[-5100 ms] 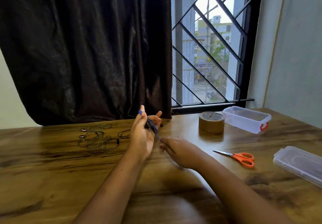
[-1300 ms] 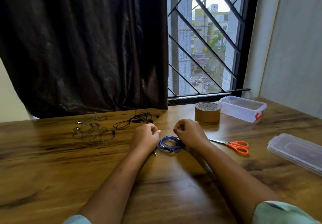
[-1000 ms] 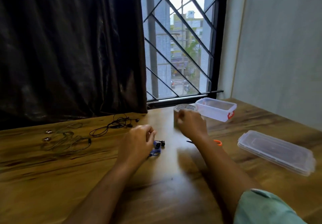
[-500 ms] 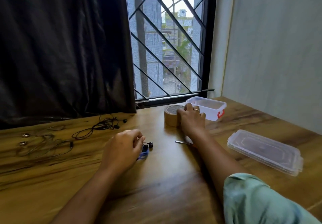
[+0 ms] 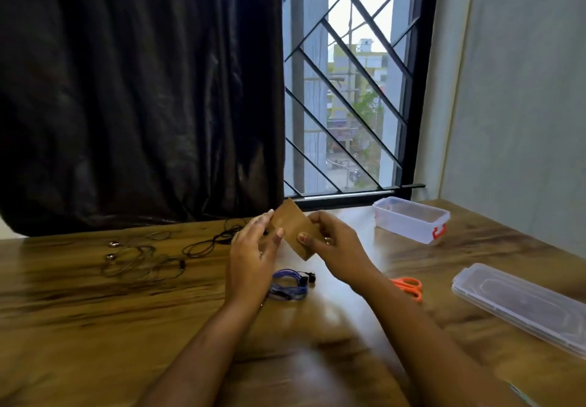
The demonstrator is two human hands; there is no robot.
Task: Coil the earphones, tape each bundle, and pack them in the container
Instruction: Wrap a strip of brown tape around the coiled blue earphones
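Both of your hands hold the brown tape roll (image 5: 293, 232) up off the worktop (image 5: 95, 327), tilted and seen edge-on, above the middle of the worktop towards its far edge. Your right hand (image 5: 336, 245) grasps the roll's right end, thumb pressed on its near face and fingers curled behind it. Your left hand (image 5: 253, 254) pinches the left end between thumb and fingers.

The coiled blue earphones (image 5: 290, 284) lie on the worktop just below your hands, beside your left wrist, with no tape on the bundle. The black earphones (image 5: 206, 245) lie loose nearer the far edge, and another dark tangled pair (image 5: 142, 262) lies further left.

The clear container (image 5: 410, 219), with a red latch, stands open by the far edge to the right. Its lid (image 5: 520, 305) lies near the right edge. The orange-handled scissors (image 5: 409, 286) lie between your right forearm and the lid.
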